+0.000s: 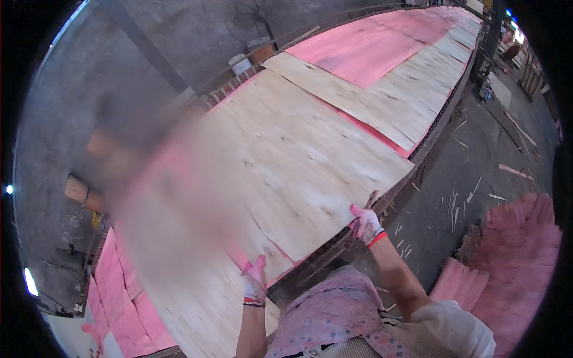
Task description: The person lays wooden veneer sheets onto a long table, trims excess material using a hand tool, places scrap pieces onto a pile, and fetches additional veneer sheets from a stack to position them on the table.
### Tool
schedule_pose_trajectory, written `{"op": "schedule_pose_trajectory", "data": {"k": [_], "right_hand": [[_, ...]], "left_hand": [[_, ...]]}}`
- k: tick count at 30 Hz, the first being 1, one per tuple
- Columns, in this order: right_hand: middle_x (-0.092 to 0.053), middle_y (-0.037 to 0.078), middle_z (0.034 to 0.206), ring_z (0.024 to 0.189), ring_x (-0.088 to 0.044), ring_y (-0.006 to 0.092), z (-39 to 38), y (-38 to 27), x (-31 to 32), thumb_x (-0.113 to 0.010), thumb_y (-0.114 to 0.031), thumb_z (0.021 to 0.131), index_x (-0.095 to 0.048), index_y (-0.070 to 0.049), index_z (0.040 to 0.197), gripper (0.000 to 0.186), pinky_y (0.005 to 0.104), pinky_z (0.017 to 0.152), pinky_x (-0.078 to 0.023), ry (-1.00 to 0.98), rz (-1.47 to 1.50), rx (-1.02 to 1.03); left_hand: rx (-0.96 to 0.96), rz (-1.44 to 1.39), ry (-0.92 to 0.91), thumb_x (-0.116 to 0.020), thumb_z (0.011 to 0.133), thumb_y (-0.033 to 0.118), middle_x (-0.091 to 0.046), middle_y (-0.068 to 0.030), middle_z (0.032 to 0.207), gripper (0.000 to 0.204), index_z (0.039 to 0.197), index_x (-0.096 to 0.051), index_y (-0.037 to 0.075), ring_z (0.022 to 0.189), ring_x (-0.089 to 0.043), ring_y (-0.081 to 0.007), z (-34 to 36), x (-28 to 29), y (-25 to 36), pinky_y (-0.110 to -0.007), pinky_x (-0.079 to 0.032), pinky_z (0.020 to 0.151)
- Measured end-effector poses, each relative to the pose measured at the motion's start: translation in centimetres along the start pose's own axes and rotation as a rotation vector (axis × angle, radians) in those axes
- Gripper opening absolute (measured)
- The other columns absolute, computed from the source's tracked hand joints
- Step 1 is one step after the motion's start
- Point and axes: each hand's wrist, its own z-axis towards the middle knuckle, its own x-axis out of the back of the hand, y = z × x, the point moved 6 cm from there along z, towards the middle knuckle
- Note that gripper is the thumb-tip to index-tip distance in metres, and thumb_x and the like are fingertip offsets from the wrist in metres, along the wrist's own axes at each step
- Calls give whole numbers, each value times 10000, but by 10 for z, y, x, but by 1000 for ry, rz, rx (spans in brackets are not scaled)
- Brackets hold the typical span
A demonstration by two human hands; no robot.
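A wide pale wood veneer sheet (298,155) lies across the long stack in front of me, with pink-coated veneer showing at its edges. My left hand (255,281), in a white work glove stained pink with a red cuff, is over the near part of the pale veneer, thumb and fingers apart. At the stack's near edge, by the sheet's near right side, my right hand (367,225) wears a matching glove. Its fingers are closed around a dark, thin strip (372,199), its pink thumb pointing left. A second pale veneer sheet (203,298) lies to the left.
Pink veneer sheets (370,45) cover the stack's far end; others (122,298) lie at the lower left. A pile of pink veneer (513,256) rests on the right floor among scattered splinters (456,209). A blurred patch hides part of the left side. A white bucket (240,63) stands beyond.
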Motion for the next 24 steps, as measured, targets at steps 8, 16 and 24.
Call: {"op": "schedule_pose_trajectory", "data": {"k": [8, 16, 24], "right_hand": [[-675, 126, 848, 711, -640, 267, 12, -48, -32, -627, -207, 841, -619, -4, 927, 220, 378, 616, -516, -119, -36, -31], [-661, 111, 847, 764, -637, 302, 25, -45, -30, -604, -310, 852, -578, -49, 960, 283, 426, 688, -518, -19, -119, -140], [-581, 78, 1209, 1097, -535, 309, 60, 14, -11, -610, -393, 819, -529, -80, 1185, 488, 539, 905, -378, 170, 184, -252]], "left_hand": [[155, -108, -106, -705, 791, 218, -574, -72, 1109, 515, 1195, -495, -23, 1003, -557, -193, 32, -35, -16, -324, -444, 881], [197, 92, -250, -614, 848, 202, -629, -71, 1015, 342, 1142, -564, 37, 878, -610, -221, 49, -50, -25, -372, -492, 791], [419, -169, -349, -498, 924, 284, -607, -18, 885, 234, 974, -609, 84, 825, -571, -140, 16, -12, -70, -257, -453, 707]]}}
